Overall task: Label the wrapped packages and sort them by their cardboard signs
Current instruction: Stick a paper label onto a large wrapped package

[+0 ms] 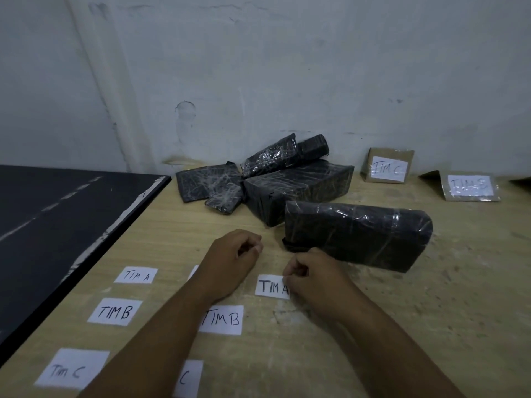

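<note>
A pale wood-grain tabletop [178,248] fills the lower part of the view, scuffed with whitish marks toward its right side. It butts against a grey-white plastered wall [287,67] that is stained and patched. To the left lies a black board [57,225] with chipped white edges.

Near the wall sits a pile of black wrapped packages [287,179], bound in clear tape, some leaning on others. One large wrapped package [359,234] lies apart from the pile, nearer the person, just beyond the right hand.

Two cardboard signs stand by the wall on the right: the "TIM C" sign [389,168] upright, and a second sign [471,186] tilted back, its writing blurred.

White paper labels lie flat on the tabletop in rows: "TIM A" label [136,275], "TIM B" label [115,311], "TIM C" label [71,369], another "TIM B" label [224,319], and two more partly hidden under the left forearm.

The right hand [316,280] has its grip pinched together on the right edge of a further "TIM A" label, the near label [271,286], which still lies on the tabletop. The left hand [235,254] hovers beside it, fingers curled loosely inward, its grip closed on nothing visible.
</note>
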`<state>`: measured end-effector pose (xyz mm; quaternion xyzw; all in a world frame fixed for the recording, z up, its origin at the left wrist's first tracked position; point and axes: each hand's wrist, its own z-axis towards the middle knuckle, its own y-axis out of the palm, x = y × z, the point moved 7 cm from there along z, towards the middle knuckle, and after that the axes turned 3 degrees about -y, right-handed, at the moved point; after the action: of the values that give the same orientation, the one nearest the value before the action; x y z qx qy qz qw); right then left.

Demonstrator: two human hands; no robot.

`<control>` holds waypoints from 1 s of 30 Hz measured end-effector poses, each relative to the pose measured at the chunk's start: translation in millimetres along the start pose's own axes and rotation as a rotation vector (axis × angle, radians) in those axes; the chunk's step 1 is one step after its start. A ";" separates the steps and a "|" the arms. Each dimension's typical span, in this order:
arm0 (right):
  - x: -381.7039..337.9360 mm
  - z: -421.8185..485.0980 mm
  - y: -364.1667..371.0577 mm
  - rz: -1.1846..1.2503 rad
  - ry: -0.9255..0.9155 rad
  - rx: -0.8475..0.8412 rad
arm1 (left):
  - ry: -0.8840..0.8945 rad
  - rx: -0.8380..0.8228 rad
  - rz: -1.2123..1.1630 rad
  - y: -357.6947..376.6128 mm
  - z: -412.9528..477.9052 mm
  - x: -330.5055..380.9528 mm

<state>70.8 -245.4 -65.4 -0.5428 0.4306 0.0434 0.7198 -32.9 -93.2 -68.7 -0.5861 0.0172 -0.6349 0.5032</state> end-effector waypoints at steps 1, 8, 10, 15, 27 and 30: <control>0.7 1.3 0.9 -0.003 0.014 -0.013 | 0.003 -0.006 -0.001 0.4 -0.1 0.6; -9.1 8.3 5.3 -0.157 0.055 -0.134 | 0.040 -0.126 -0.043 7.6 -5.6 5.2; -10.0 8.7 6.2 -0.173 0.053 -0.149 | 0.068 -0.153 -0.002 9.2 -6.7 7.8; -11.3 8.9 9.4 -0.186 0.029 -0.147 | 0.110 -0.225 0.095 16.4 -11.6 9.2; -17.7 6.0 13.9 -0.190 -0.014 -0.109 | 0.157 -0.146 0.071 12.8 -11.9 14.7; -16.9 10.7 13.7 -0.223 0.018 -0.177 | 0.160 -0.123 0.046 10.2 -11.6 14.2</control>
<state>59.1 -224.3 -63.9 -0.6488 0.3689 -0.0039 0.6655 -32.7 -114.2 -68.3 -0.5628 0.1098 -0.6655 0.4778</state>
